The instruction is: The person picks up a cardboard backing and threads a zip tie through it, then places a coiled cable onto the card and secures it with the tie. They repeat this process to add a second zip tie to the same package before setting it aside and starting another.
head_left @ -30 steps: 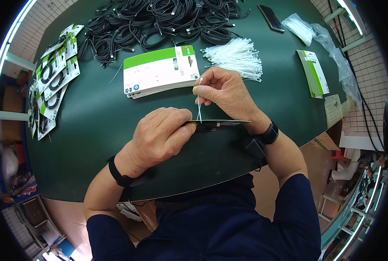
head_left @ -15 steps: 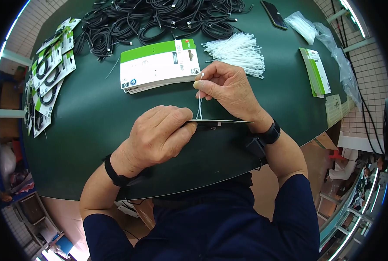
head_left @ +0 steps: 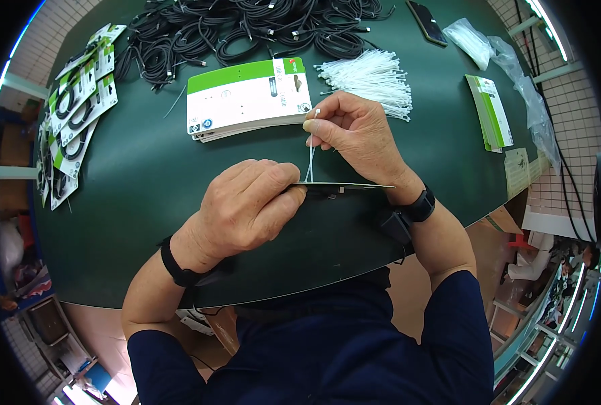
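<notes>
My left hand [head_left: 246,202] is closed on the left end of a packaging card [head_left: 354,184], which I see nearly edge-on. Under the card a bit of black cable with a metal plug [head_left: 341,190] shows; most of it is hidden. A white cable tie [head_left: 310,158] rises from the card, its two strands close together. My right hand [head_left: 358,131] pinches the upper end of that tie between thumb and forefinger. Just beyond lies a stack of white and green cards [head_left: 246,101], and a pile of white cable ties [head_left: 371,81] is spread beside it.
Coiled black cables [head_left: 240,30] are heaped at the back. Carded cables [head_left: 78,115] lie overlapping at the left. On the right are a phone [head_left: 426,23], a bag of ties [head_left: 467,42], crumpled clear plastic [head_left: 533,101] and a smaller card stack [head_left: 489,113].
My right hand has shifted very slightly to the right, still pinching the tie. The card and my left hand have risen a little in the picture.
</notes>
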Motion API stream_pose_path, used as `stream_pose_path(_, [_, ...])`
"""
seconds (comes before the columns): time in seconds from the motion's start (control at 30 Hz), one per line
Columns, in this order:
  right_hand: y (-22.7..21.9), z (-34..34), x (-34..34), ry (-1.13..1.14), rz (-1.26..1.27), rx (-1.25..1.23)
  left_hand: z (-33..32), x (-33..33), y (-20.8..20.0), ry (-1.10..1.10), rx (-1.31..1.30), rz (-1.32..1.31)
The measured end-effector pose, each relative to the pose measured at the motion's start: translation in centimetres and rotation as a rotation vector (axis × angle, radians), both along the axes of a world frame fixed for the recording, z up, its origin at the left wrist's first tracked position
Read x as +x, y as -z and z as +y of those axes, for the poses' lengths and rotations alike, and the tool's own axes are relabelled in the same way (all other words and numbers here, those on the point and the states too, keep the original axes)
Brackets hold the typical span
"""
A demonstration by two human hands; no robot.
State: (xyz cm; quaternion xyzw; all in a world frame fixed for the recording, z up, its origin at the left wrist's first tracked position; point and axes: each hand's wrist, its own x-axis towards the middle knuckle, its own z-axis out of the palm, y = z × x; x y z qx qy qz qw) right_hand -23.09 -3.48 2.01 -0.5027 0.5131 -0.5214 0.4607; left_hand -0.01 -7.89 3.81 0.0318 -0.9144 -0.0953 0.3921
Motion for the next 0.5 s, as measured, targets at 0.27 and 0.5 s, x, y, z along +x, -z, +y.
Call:
stream_pose_path(0.27, [-0.12, -0.06, -0.23, 0.020, -0.010, -0.004, 0.08, 0.07, -0.37, 0.002, 0.004, -0.017])
stream_pose_path(0.5, [-0.64, 0.33, -0.12, -0.022, -0.038, 0.005, 0.36, 0.23, -0.31, 0.014, -0.020, -0.009])
